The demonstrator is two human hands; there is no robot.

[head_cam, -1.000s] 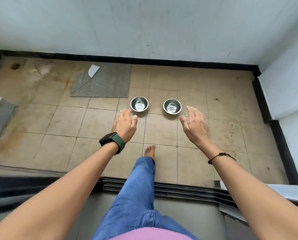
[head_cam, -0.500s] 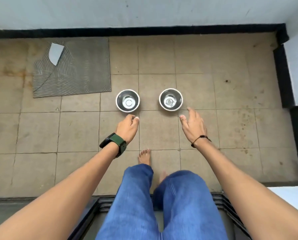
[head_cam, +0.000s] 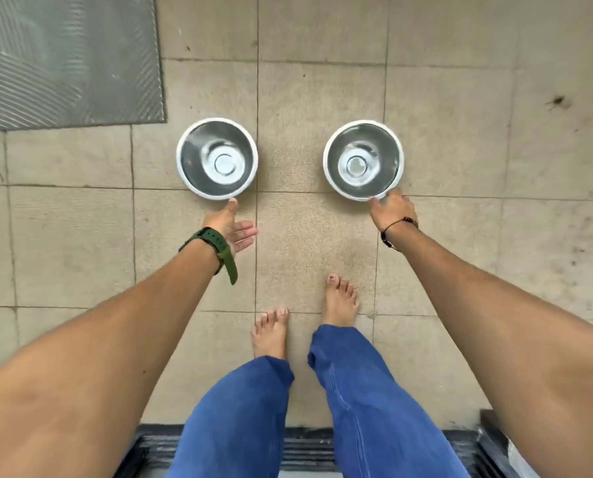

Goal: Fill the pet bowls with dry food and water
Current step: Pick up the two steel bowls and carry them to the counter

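— Overhead, what is shown on the floor (head_cam: 443, 81)?

— Two steel bowls are seen side by side on the tiles, well apart from each other: the left bowl (head_cam: 217, 158) and the right bowl (head_cam: 363, 160). Both are upright, and nothing is seen inside either.

— How are the hands placed?

— The left hand (head_cam: 231, 227) is stretched toward the left bowl; its thumb tip is at the near rim, though actual contact cannot be told. Its fingers (head_cam: 245, 232) are held straight and loosely apart, pointing to the right, and nothing is gripped. A green watch (head_cam: 215, 246) is worn on that wrist.

— And the other?

— The right hand (head_cam: 391, 210) is set at the near rim of the right bowl. Its fingers are bent at the rim edge; whether the rim is pinched or merely touched cannot be told. A dark bracelet (head_cam: 397, 227) is worn on that wrist.

— What else is visible?

— A grey mat (head_cam: 64, 56) is laid at the upper left, just beyond the left bowl. Bare feet (head_cam: 340, 300) and blue jeans (head_cam: 357, 391) are seen below, with a dark threshold (head_cam: 305, 446) at the bottom edge.
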